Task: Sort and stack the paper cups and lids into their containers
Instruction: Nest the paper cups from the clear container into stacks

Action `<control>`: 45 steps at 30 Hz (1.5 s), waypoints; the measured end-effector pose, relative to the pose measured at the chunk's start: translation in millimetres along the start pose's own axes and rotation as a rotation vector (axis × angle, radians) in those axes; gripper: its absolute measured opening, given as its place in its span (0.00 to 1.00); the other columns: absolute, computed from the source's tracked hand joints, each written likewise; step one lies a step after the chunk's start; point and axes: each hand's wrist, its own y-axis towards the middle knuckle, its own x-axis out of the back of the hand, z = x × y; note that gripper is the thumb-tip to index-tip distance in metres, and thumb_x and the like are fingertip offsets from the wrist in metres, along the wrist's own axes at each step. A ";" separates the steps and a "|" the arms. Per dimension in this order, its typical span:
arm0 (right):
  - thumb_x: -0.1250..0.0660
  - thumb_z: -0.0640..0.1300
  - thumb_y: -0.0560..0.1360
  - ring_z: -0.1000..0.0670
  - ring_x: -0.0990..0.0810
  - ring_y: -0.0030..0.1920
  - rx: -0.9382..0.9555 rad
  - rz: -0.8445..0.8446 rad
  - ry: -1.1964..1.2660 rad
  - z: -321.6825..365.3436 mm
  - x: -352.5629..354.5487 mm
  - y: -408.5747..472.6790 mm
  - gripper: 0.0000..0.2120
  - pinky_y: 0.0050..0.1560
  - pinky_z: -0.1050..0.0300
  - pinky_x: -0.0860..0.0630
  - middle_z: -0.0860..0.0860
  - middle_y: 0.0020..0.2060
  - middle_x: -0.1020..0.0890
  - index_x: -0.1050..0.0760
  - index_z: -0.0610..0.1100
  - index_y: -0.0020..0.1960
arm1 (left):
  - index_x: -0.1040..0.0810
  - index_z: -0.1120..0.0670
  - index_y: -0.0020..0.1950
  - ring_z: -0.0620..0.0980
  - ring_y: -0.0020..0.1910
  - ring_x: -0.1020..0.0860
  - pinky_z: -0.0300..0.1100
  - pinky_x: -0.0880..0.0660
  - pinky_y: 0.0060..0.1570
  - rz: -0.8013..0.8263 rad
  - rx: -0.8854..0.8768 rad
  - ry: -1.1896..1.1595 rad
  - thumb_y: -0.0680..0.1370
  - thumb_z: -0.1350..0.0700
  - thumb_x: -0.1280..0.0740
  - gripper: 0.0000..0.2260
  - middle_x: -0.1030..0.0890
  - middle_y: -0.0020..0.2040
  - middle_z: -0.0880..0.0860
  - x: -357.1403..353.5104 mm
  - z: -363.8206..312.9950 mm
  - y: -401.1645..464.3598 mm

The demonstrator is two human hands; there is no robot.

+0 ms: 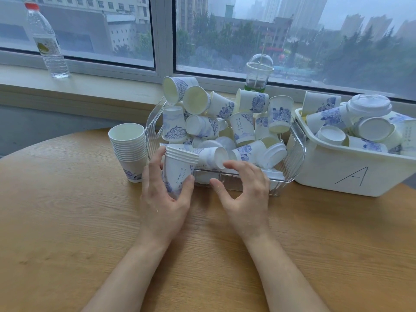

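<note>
1. Spreading across the whole foreground, the round wooden table (67,221) carries everything; a window ledge runs behind it.
2. White tub (337,176), marked "A", sits at the table's right edge, heaped with cups and a few lids.
3. Clear ribbed bin (295,158) sits centre, just left of the tub, piled above its rim with loose paper cups (242,129), most lying on their sides, and some white lids (273,154) low on the right.
4. Tall nested stack (130,152) stands upright on the table, just beside the bin's left wall.
5. Water bottle (48,43) and a domed plastic drink cup (258,73) stand on the ledge, well apart from the work.
6. Left hand (163,199) grips a small stack of nested cups (179,170), upright, mouth up, at the bin's front left corner; thumb and fingers curl round its lower half.
7. Right hand (245,188) holds nothing, fingers loosely curled and spread, reaching toward the cups at the bin's front edge.
8. Judgement: to do this step well, take one cup by its side wall, turn it mouth up, and seat it squarely so the rims line up. Avoid squeezing; thin paper will likely dent.
</note>
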 end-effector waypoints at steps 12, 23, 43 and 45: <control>0.27 0.51 0.77 0.54 0.24 0.64 0.013 -0.004 0.007 0.4 -1.6 -1.0 0.15 0.70 0.43 0.32 0.62 0.56 0.19 0.20 0.52 0.62 | 0.34 0.50 0.80 0.46 0.66 0.27 0.25 0.36 0.66 -0.036 0.026 0.005 0.76 0.55 0.23 0.35 0.25 0.68 0.53 1.4 -0.5 0.0; 0.36 0.59 0.81 0.51 0.44 0.83 0.049 0.157 -0.077 -1.1 -8.3 6.2 0.32 0.82 0.40 0.50 0.56 0.83 0.40 0.41 0.58 0.83 | 0.30 0.48 0.77 0.24 0.56 0.32 0.16 0.41 0.56 0.018 0.042 0.043 0.68 0.59 0.22 0.39 0.26 0.60 0.54 3.0 -2.1 -1.8; 0.32 0.56 0.81 0.48 0.39 0.80 0.052 0.323 -0.243 2.2 -11.6 37.0 0.33 0.82 0.42 0.58 0.54 0.75 0.28 0.40 0.58 0.82 | 0.30 0.49 0.75 0.29 0.58 0.31 0.18 0.40 0.58 0.013 0.060 0.042 0.66 0.56 0.28 0.36 0.26 0.60 0.51 4.3 -5.6 0.4; 0.31 0.55 0.80 0.49 0.33 0.75 0.055 0.295 -0.220 0.0 -13.7 37.1 0.31 0.83 0.42 0.55 0.54 0.69 0.23 0.35 0.57 0.80 | 0.30 0.49 0.75 0.32 0.58 0.30 0.19 0.40 0.58 0.008 0.051 0.047 0.66 0.56 0.27 0.36 0.26 0.59 0.51 3.8 -4.9 0.1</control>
